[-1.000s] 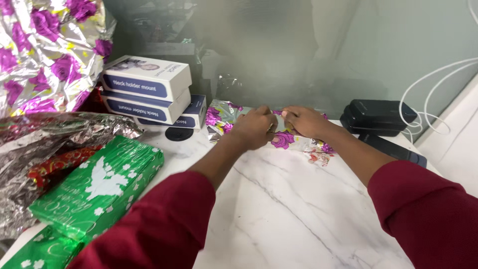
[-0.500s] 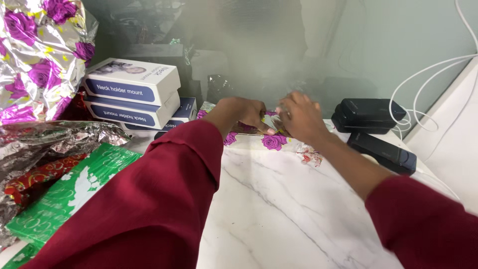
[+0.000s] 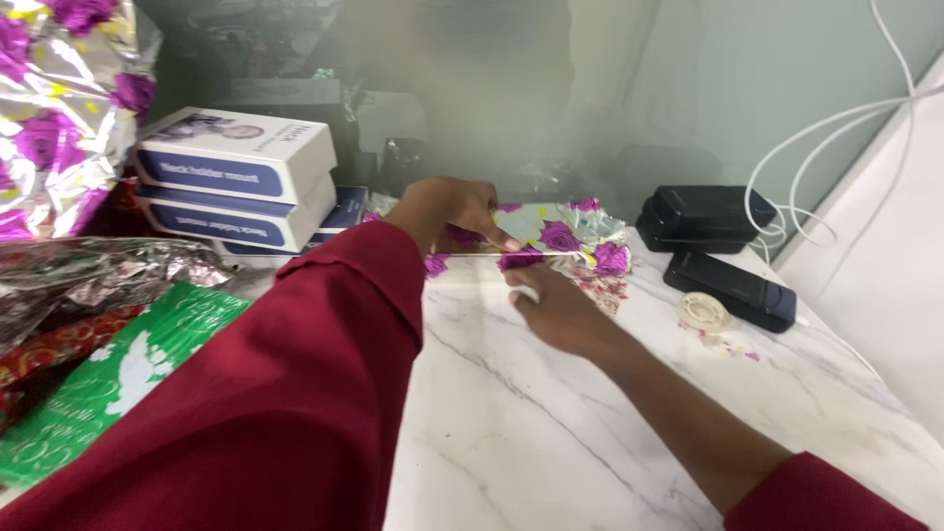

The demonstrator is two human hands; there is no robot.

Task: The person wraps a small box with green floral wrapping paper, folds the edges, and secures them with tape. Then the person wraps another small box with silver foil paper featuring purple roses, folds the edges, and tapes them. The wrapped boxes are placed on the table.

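Now the left hand (image 3: 454, 206) presses down on a small parcel (image 3: 551, 236) wrapped in silver foil with purple roses; its fingers (image 3: 501, 236) are stretched flat over the top of the wrapping, not curled around it. The parcel lies at the far edge of the white marbled bench (image 3: 551, 433), close to the grey wall; it sits between a stack of boxes and some black cases. The right hand (image 3: 556, 313) rests just in front of the parcel, near its lower edge; its fingers are loosely bent and I cannot tell whether they pinch something — perhaps they only touch the foil. Both arms wear dark red sleeves; the left sleeve (image 3: 285, 393) fills much of the foreground.

To the left stand two white and blue boxes (image 3: 231, 177), one upon the other; beside them lies crumpled silver foil (image 3: 98, 270), and nearer to the camera a green wrapped packet (image 3: 108, 379) with a white pattern. At the top left corner hangs more rose foil (image 3: 59, 118). To the right of the parcel are black cases (image 3: 703, 216), a flat dark device (image 3: 733, 287) and, touching it, a roll of clear tape (image 3: 705, 312) — small scraps of foil lie near the roll. White cables (image 3: 826, 147) run along the wall.
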